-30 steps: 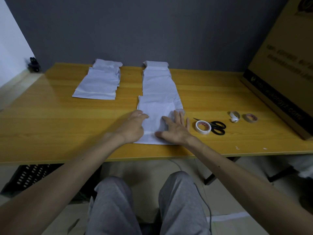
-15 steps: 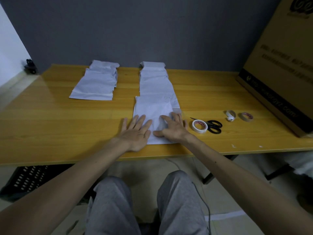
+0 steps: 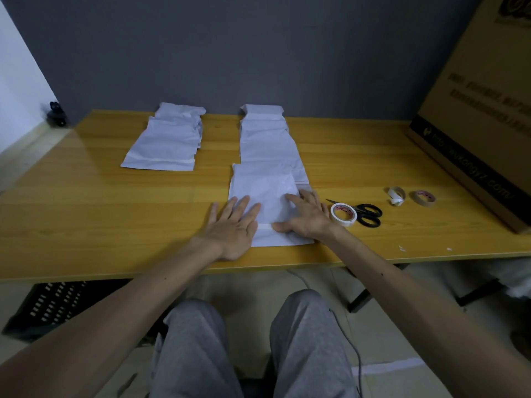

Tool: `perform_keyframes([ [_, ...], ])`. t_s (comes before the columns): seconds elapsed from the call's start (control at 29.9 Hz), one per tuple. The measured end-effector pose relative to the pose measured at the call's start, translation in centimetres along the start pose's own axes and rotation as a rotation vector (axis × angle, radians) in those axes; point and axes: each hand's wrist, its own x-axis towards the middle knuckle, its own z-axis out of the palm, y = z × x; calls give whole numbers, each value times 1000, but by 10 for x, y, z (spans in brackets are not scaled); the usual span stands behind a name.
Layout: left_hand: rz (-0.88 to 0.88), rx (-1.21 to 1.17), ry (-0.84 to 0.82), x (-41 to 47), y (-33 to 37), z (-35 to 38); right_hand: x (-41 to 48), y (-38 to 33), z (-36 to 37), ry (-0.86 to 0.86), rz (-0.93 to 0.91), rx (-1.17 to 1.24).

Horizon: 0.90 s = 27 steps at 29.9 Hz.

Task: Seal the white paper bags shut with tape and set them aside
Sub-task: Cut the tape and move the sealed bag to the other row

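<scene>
White paper bag (image 3: pixel 265 196): lies flat at the near edge of the wooden table (image 3: pixel 86 196), at the front of a row of overlapped bags (image 3: pixel 265 136) running back toward the wall.
Tape strip (image 3: pixel 265 226): a pale band shows across the bag's near end, between the two hands — it looks already laid over the folded flap.
Left hand (image 3: pixel 232 228): palm down, fingers spread wide, holding nothing; a second ago it was curled at the bag's left edge, now it lies flat, half on the bag and half on the table.
Right hand (image 3: pixel 307 216): also flat and empty, fingers fanned over the bag's right side, much as it was before.
What the change means: my reading is that both palms are pressing the tape down — the seal on this bag is nearly done.
Done pile (image 3: pixel 169 142): a stack of bags at back left, well apart, one showing a taped band.
Tools: white tape roll (image 3: pixel 343 214) just beside the right hand, black scissors (image 3: pixel 367 215) touching it.
Next: likely lifting this bag over to the stack.
</scene>
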Motion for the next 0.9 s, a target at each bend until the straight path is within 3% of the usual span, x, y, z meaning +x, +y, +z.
perform_keyframes([
  [0.2, 9, 11, -7, 0, -2, 1, 1, 24, -9, -15, -14, 186],
  [0.9, 30, 18, 20, -5, -7, 6, -5, 32, -18, -119, -92, 181],
])
